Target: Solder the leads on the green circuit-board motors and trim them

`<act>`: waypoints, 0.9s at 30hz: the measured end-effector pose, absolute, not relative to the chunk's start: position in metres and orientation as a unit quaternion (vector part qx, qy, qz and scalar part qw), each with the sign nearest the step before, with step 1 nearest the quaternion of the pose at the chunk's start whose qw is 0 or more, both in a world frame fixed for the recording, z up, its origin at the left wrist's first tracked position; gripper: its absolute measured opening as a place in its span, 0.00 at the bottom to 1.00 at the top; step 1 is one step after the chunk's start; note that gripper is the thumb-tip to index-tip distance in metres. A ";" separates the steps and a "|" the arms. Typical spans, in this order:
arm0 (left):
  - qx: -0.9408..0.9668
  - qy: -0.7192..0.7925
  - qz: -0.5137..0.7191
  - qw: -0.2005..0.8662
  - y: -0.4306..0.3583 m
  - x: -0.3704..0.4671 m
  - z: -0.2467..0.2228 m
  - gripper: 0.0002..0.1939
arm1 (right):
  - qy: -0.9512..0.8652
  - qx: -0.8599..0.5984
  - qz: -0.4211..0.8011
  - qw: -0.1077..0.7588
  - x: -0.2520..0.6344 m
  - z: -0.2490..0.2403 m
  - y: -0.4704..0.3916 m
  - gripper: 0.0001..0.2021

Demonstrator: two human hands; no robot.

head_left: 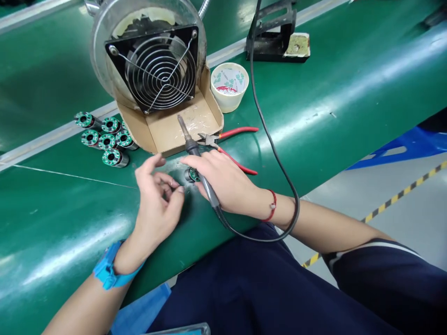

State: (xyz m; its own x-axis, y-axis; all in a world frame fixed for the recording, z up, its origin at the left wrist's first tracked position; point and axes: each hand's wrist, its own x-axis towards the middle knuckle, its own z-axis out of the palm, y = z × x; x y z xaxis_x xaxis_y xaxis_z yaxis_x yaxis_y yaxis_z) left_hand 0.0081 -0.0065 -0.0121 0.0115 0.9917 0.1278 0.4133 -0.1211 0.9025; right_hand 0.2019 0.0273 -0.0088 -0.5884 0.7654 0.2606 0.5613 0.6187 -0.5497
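Note:
My right hand (pixel 223 179) is wrapped round a soldering iron (pixel 208 189), whose tip points up and away over the edge of a cardboard box. Under its fingers, on the green table, sits a small motor with a green circuit board (pixel 192 175). My left hand (pixel 159 197) is just left of that motor, fingers curled and thumb tip close to the fingertips; whatever lies between them, if anything, is too small to make out. Red-handled cutters (pixel 213 140) lie open beyond my right hand.
Several similar motors (pixel 107 141) stand at the left. A fan (pixel 164 79) rises over the cardboard box (pixel 167 132). Beside it are a white tub (pixel 229 88) and an iron stand with sponge (pixel 279 46). The iron's black cable (pixel 265 125) loops over my right forearm.

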 end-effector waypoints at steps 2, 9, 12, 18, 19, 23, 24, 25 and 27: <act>0.545 0.557 0.488 0.392 -0.005 0.006 -0.012 0.26 | -0.876 -0.363 0.209 0.239 0.201 -0.011 0.031 0.23; 0.604 0.416 0.515 0.444 -0.012 0.013 -0.002 0.24 | -0.845 -0.303 0.251 0.363 0.198 -0.003 0.029 0.18; 0.720 0.448 0.439 0.298 -0.010 0.005 0.003 0.19 | -0.836 -0.311 0.242 0.381 0.197 -0.001 0.027 0.13; 0.815 0.516 0.259 0.055 0.001 -0.018 0.011 0.04 | -0.776 -0.393 0.260 0.420 0.213 0.008 0.024 0.15; 0.810 0.524 0.253 0.069 0.001 -0.018 0.011 0.05 | -0.771 -0.392 0.268 0.425 0.219 0.009 0.022 0.15; 0.812 0.533 0.224 0.082 -0.001 -0.016 0.006 0.06 | -0.737 -0.389 0.293 0.469 0.239 0.004 0.009 0.14; 0.812 0.534 0.221 0.083 -0.002 -0.015 0.006 0.06 | -0.721 -0.394 0.310 0.478 0.243 0.000 0.005 0.14; 0.811 0.535 0.220 0.084 -0.003 -0.014 0.005 0.06 | -0.702 -0.401 0.332 0.486 0.246 -0.003 0.002 0.13; 0.810 0.536 0.220 0.088 -0.004 -0.014 0.005 0.05 | -0.672 -0.403 0.372 0.498 0.249 -0.007 -0.004 0.11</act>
